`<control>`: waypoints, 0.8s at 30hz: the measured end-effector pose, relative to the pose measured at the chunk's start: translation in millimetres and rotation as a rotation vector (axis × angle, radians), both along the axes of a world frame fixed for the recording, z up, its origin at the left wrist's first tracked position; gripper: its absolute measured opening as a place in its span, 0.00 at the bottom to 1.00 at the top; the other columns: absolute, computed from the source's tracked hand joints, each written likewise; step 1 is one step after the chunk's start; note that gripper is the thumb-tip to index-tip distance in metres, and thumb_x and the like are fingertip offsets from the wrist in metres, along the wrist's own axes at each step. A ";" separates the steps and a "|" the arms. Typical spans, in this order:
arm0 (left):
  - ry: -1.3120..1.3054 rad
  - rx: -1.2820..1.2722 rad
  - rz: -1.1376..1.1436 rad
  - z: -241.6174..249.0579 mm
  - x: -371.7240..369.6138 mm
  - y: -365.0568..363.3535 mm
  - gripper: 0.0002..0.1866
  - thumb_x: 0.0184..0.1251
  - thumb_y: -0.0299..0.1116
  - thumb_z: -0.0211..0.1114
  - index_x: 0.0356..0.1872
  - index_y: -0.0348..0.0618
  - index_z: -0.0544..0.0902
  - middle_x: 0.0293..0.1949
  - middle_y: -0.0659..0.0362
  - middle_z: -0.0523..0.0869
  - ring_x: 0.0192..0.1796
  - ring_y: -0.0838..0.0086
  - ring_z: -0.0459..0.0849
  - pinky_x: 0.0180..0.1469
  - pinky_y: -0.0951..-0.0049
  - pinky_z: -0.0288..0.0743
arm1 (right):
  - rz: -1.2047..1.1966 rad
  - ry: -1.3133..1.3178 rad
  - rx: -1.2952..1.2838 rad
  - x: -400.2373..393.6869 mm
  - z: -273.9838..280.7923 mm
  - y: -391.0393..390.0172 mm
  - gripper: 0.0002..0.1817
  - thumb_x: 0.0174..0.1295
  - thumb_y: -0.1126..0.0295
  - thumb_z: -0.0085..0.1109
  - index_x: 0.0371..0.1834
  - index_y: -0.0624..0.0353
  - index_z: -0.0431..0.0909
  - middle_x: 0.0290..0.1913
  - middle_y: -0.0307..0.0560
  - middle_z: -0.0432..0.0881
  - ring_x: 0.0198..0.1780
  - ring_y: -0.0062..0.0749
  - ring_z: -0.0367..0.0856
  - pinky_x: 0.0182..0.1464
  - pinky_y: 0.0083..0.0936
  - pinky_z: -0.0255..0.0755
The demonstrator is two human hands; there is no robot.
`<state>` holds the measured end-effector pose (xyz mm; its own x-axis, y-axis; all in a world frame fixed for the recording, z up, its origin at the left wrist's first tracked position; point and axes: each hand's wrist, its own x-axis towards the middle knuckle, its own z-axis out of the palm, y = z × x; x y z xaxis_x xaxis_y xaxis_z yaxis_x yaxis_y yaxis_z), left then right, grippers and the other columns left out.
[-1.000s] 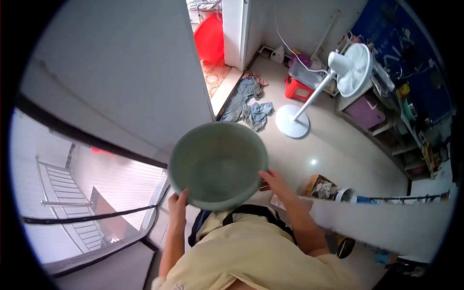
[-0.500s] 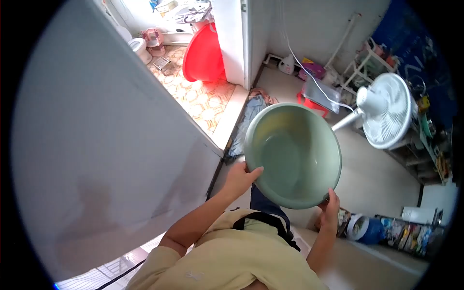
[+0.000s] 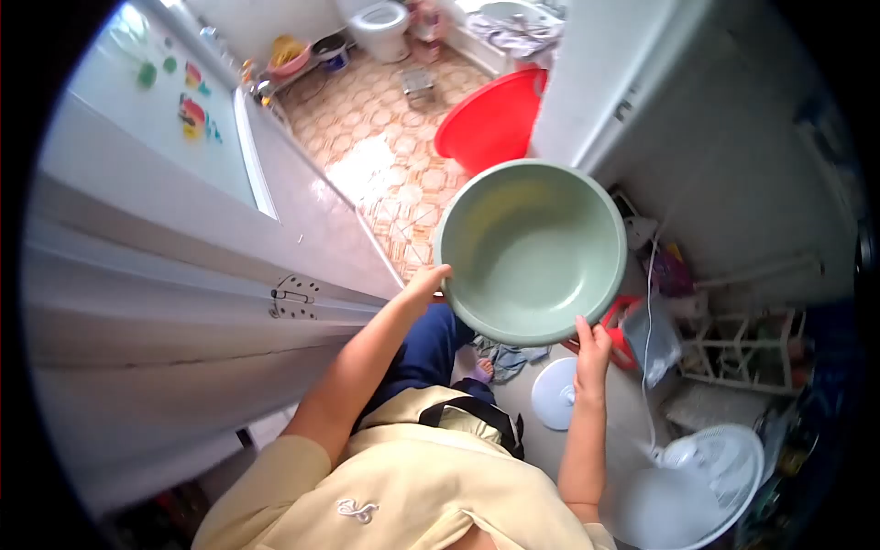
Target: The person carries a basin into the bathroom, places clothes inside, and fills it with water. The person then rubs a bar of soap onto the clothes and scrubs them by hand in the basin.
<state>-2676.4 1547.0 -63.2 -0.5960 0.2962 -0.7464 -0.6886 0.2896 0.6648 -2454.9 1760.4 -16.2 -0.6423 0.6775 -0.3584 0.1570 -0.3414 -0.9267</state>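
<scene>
You are gripping the green bowl (image 3: 532,249) by its rim with your left hand (image 3: 424,282) and right hand (image 3: 591,344), and it is hiding most of your fingers.

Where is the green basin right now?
In the head view the green basin sits centre-right, held at its rim by the left hand and right hand, just below the red tub.

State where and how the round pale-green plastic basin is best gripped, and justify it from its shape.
Grip the round pale-green plastic basin at its rim, from two opposite sides, as the left hand and right hand do. It is wide and smooth-walled; only the rim offers a hold.
</scene>
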 end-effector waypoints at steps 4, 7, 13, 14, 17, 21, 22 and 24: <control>-0.278 0.055 0.101 -117.7 -53.4 -1.9 0.19 0.52 0.34 0.61 0.46 0.39 0.78 0.39 0.53 0.82 0.40 0.65 0.83 0.46 0.64 0.79 | 0.200 -0.242 0.471 -95.1 -21.8 19.5 0.15 0.59 0.62 0.62 0.30 0.67 0.77 0.20 0.46 0.79 0.24 0.25 0.74 0.33 0.26 0.70; -0.325 0.034 0.127 -139.9 -69.7 36.3 0.13 0.53 0.36 0.62 0.39 0.42 0.80 0.30 0.57 0.82 0.31 0.68 0.83 0.37 0.69 0.79 | 0.280 -0.391 0.757 -162.4 3.4 32.1 0.15 0.58 0.62 0.63 0.30 0.66 0.77 0.24 0.51 0.82 0.28 0.35 0.82 0.35 0.33 0.72; -0.430 0.088 0.122 -141.1 -145.0 90.3 0.18 0.50 0.35 0.63 0.42 0.37 0.77 0.31 0.56 0.79 0.27 0.66 0.81 0.32 0.66 0.78 | 0.330 -0.592 0.846 -279.1 27.6 96.4 0.16 0.57 0.62 0.62 0.26 0.68 0.75 0.23 0.54 0.81 0.28 0.43 0.82 0.35 0.37 0.71; -0.422 0.085 0.106 -145.8 -165.6 95.1 0.20 0.50 0.35 0.63 0.44 0.36 0.77 0.32 0.55 0.80 0.27 0.67 0.80 0.32 0.67 0.78 | 0.347 -0.654 0.831 -299.9 30.7 106.0 0.17 0.57 0.62 0.62 0.26 0.69 0.75 0.22 0.53 0.80 0.28 0.40 0.82 0.34 0.37 0.71; -0.192 0.145 0.198 -133.7 -239.3 88.2 0.19 0.48 0.33 0.63 0.43 0.35 0.78 0.30 0.54 0.81 0.28 0.68 0.81 0.31 0.67 0.78 | 0.379 -0.639 0.691 -349.3 13.2 128.0 0.18 0.61 0.61 0.59 0.26 0.69 0.75 0.22 0.50 0.79 0.25 0.33 0.80 0.27 0.32 0.71; -0.078 0.042 0.307 -39.3 -339.8 62.2 0.20 0.51 0.28 0.59 0.48 0.33 0.74 0.34 0.52 0.82 0.32 0.68 0.84 0.34 0.67 0.80 | 0.424 -0.381 0.052 -420.0 1.2 129.2 0.14 0.67 0.61 0.51 0.37 0.63 0.75 0.35 0.45 0.82 0.35 0.29 0.83 0.35 0.27 0.79; -0.069 0.038 0.316 -33.8 -354.1 54.2 0.20 0.51 0.28 0.59 0.48 0.33 0.74 0.34 0.52 0.82 0.32 0.68 0.84 0.34 0.67 0.80 | 0.439 -0.364 -0.021 -441.2 -2.9 126.3 0.14 0.67 0.60 0.51 0.38 0.63 0.75 0.35 0.46 0.82 0.35 0.30 0.83 0.36 0.27 0.79; -0.010 0.021 0.502 -23.1 -376.5 37.3 0.19 0.51 0.27 0.59 0.47 0.34 0.75 0.33 0.53 0.81 0.32 0.68 0.82 0.32 0.68 0.77 | 0.410 -0.290 -0.099 -487.1 -0.3 108.3 0.15 0.66 0.61 0.52 0.32 0.65 0.74 0.29 0.47 0.80 0.28 0.27 0.80 0.30 0.24 0.78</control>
